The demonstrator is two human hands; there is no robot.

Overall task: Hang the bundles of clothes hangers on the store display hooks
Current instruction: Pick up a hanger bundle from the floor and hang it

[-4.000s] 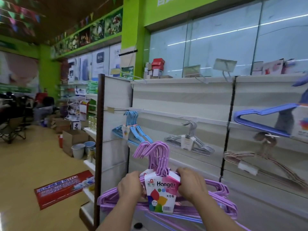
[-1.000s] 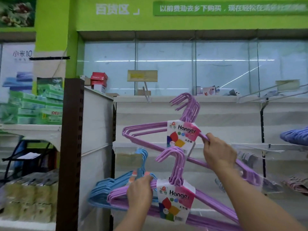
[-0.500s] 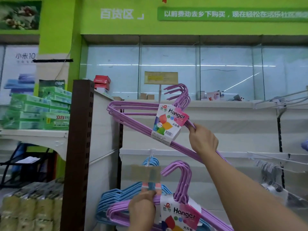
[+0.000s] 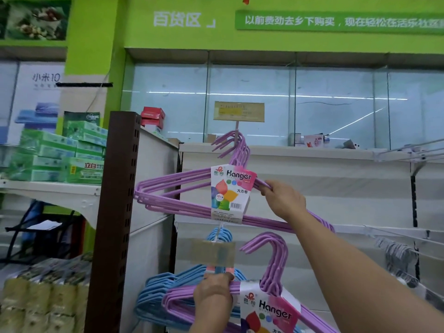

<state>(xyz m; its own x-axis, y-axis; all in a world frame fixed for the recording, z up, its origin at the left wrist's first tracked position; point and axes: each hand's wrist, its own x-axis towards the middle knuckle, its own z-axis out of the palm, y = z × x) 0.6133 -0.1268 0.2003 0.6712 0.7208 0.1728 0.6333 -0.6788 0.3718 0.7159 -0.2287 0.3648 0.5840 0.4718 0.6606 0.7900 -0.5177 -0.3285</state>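
Gripping one purple hanger bundle point(image 4: 192, 195) raised beside the top display hook point(image 4: 236, 131), the right hand point(image 4: 282, 199) needed to slip its hooks on, while the left hand point(image 4: 212, 294) clutched a second bundle point(image 4: 271, 306) low.

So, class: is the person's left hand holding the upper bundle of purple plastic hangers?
No: the right hand grips the upper bundle of purple plastic hangers, while the left hand holds the lower purple bundle.

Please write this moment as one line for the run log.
right hand: holds upper purple bundle, raised at top hook | left hand: holds lower purple bundle | hung: cannot tell
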